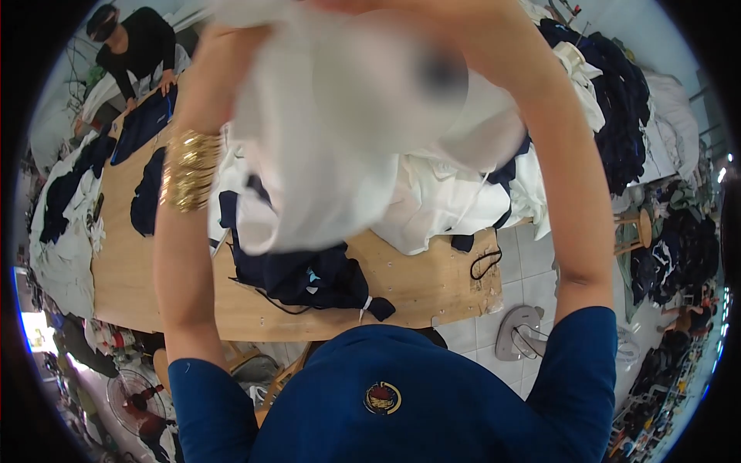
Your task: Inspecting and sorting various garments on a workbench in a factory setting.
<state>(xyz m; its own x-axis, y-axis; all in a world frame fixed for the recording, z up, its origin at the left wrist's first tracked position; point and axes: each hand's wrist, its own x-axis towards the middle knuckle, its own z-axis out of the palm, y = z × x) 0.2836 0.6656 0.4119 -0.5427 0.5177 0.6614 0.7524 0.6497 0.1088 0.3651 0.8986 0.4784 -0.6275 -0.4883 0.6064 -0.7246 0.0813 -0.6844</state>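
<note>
My hands are raised high in front of me, both up at the top edge of the view. The left hand (pixel 231 35) is mostly hidden behind the white cloth (pixel 332 131) and the right hand (pixel 463 19) is cut off by the edge, so I cannot tell how wide either is, though the cloth hangs from between them. Gold bangles (pixel 189 170) sit stacked on my left wrist. The cloth drapes down in the air between my forearms, above the worktop (pixel 417 285), blurred in its upper part.

Below it on the wooden worktop lies a dark navy garment (pixel 309 278) in a crumpled heap, with a pile of white garments (pixel 448 201) just behind. A black cord loop (pixel 485 264) lies near the worktop's right end. My blue shirt carries a small round badge (pixel 383 397), red and gold, on the chest. At the far left end of the worktop a person in black (pixel 135 50) leans over with both hands down on dark fabric. Heaps of dark clothes (pixel 617 108) stand off to the right.
</note>
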